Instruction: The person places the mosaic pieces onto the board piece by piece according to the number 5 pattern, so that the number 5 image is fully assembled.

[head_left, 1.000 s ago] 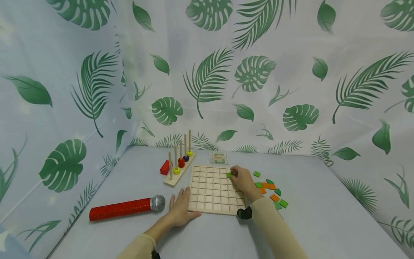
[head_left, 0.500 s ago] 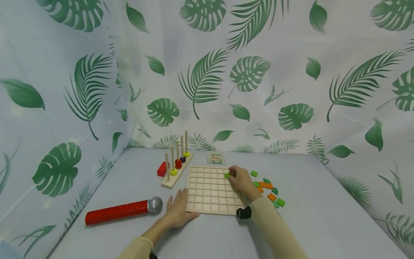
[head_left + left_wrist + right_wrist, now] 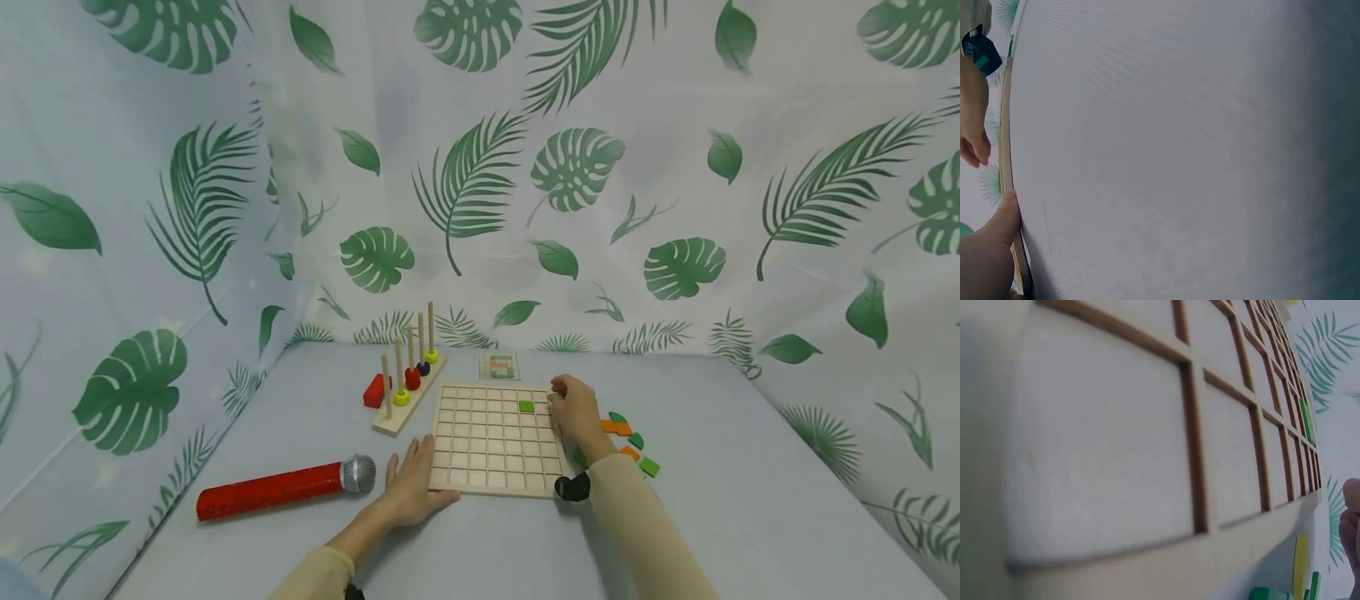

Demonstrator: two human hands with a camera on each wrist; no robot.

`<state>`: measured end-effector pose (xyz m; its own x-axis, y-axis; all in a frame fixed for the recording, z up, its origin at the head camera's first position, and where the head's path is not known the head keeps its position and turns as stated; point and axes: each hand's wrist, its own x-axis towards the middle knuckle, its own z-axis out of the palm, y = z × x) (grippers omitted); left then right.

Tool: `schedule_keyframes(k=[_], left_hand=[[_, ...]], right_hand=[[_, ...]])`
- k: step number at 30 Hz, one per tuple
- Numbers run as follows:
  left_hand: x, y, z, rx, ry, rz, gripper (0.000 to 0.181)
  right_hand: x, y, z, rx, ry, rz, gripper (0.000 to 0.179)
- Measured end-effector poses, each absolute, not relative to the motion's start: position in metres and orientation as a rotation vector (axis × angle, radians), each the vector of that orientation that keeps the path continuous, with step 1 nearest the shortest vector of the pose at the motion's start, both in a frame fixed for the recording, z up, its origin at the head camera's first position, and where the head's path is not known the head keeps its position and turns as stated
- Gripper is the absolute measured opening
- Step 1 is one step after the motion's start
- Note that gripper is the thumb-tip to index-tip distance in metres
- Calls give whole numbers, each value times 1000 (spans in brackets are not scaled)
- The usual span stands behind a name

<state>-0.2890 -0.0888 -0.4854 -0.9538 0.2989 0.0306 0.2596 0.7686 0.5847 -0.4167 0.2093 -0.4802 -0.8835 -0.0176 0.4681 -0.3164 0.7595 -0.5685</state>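
A wooden grid board (image 3: 480, 454) lies flat on the table, with one green square tile (image 3: 527, 407) in a cell toward its far right. My left hand (image 3: 411, 487) rests at the board's near left corner, fingers extended. In the left wrist view the left thumb (image 3: 1005, 219) touches the board's edge. Just over the board's right edge is my right hand (image 3: 579, 412), apart from the tile. Its fingers are loosely bent, and I see nothing between them. The right wrist view shows only part of that hand (image 3: 1350, 519).
Loose green tiles (image 3: 649, 467) and orange tiles (image 3: 617, 427) lie right of the board, partly hidden by my right arm. At left are a red microphone (image 3: 277, 490), a peg stand (image 3: 390, 422) with colored beads, and a red block (image 3: 375, 392). A pattern card (image 3: 498, 365) lies behind the board.
My right hand has let go of the green tile, which stays in the grid, and has moved right to the board's edge. My left hand keeps its place at the board.
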Motion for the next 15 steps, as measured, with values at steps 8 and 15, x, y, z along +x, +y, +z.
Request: schedule_keyframes(k=[8,15], left_hand=[[-290,-90,-485,451,2915,953,100],[-289,-89,-484,421,2908,938,101]], right_hand=[[-423,225,-477,148,-2578,899,24],[-421,239,-474,67,-2637,893,31]])
